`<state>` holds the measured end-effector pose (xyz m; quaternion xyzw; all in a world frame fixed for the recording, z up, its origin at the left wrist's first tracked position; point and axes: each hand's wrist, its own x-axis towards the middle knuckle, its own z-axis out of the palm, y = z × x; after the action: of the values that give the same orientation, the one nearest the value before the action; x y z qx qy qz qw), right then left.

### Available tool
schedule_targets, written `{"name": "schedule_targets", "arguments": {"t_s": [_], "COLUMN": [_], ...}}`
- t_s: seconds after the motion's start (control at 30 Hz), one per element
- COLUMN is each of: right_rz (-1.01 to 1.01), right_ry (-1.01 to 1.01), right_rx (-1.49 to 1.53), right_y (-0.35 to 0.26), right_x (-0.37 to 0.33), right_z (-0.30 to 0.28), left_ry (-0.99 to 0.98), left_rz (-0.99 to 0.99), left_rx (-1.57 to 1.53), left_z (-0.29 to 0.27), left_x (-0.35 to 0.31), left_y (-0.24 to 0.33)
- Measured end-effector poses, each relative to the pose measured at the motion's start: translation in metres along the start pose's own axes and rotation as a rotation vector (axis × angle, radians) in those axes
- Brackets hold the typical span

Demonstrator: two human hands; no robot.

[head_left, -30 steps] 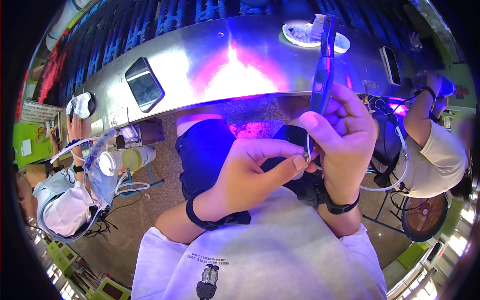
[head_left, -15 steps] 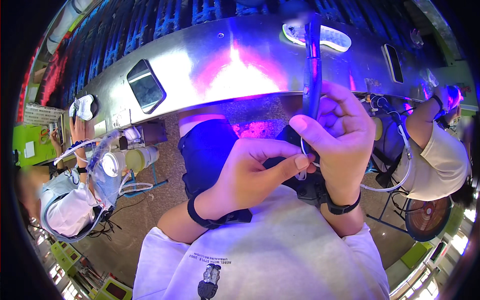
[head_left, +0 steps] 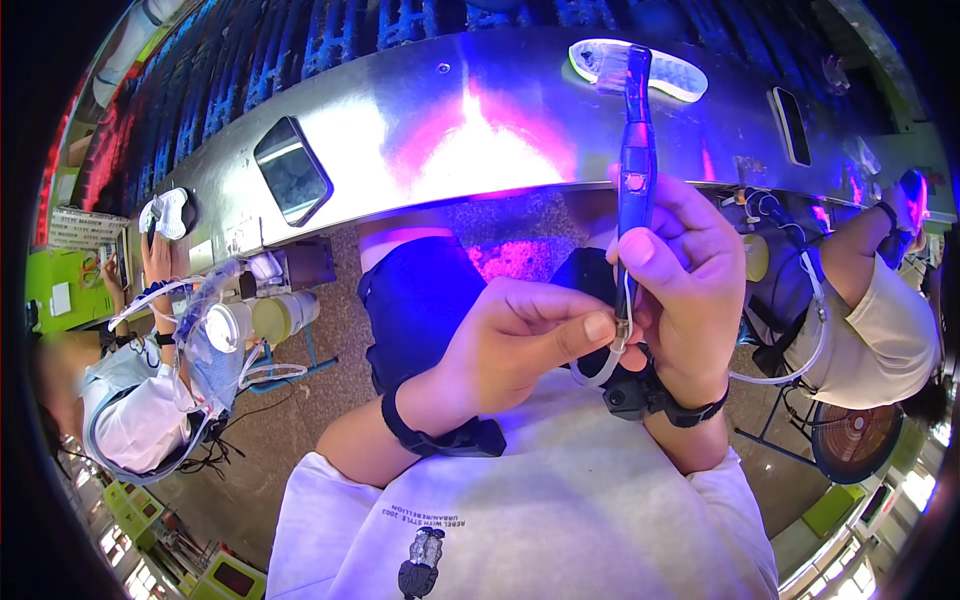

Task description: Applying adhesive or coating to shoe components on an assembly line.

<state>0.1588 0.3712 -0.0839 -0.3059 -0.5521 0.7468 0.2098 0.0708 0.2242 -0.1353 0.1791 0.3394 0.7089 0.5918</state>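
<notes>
My right hand (head_left: 695,290) is wrapped around a long dark pen-shaped tool (head_left: 636,150), which stands nearly upright with a small button on its side. At the tool's lower end, a clear soft tube (head_left: 597,377) meets a small fitting. The thumb and forefinger of my left hand (head_left: 510,340) pinch that fitting; whether the tube is fully seated on it I cannot tell. Behind the tool's upper end lies a white shoe sole (head_left: 677,80) with a green edge, on the metal bench. Both my wrists carry black straps.
A phone (head_left: 293,172) lies on the metal bench (head_left: 375,95) to the left, another phone (head_left: 790,126) to the right. Beyond runs a dark slatted conveyor (head_left: 420,20). A co-worker (head_left: 140,400) sits at left, another (head_left: 870,330) at right, near a round fan (head_left: 855,440).
The tool has shifted slightly right and turned, so its button and lower fitting now show. More of the clear tube is visible below my fingers. Both hands have kept their grip.
</notes>
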Motion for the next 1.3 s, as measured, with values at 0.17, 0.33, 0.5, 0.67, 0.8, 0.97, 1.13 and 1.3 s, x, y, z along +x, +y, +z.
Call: {"name": "schedule_targets", "arguments": {"t_s": [0.17, 0.33, 0.5, 0.67, 0.8, 0.97, 1.13, 1.3], "right_rz": [-0.014, -0.159, -0.066, -0.010, -0.125, -0.006, -0.096, -0.042], "right_ry": [0.050, 0.036, 0.029, 0.026, 0.014, 0.018, -0.021, -0.021], "right_rx": [-0.021, -0.187, -0.107, -0.031, -0.215, -0.019, -0.217, -0.088], "right_y": [-0.002, 0.004, -0.004, -0.003, 0.005, 0.001, 0.004, 0.000], "right_x": [-0.001, -0.005, -0.005, -0.005, -0.006, -0.003, -0.005, -0.004], "right_z": [0.007, 0.007, 0.010, 0.009, 0.008, 0.010, 0.005, 0.008], "left_ry": [-0.022, 0.040, 0.039, 0.083, 0.000, 0.068, -0.046, 0.027], "left_rz": [0.011, 0.044, 0.068, 0.037, 0.039, 0.022, 0.095, 0.012], "left_rx": [0.003, 0.189, 0.105, 0.044, 0.198, 0.083, 0.308, 0.059], "left_z": [0.000, -0.001, 0.000, -0.001, -0.007, -0.002, -0.013, -0.005], "left_x": [-0.001, -0.002, -0.003, -0.003, -0.003, -0.004, 0.000, -0.004], "left_y": [-0.001, -0.004, -0.004, -0.003, -0.006, 0.002, -0.007, -0.001]}}
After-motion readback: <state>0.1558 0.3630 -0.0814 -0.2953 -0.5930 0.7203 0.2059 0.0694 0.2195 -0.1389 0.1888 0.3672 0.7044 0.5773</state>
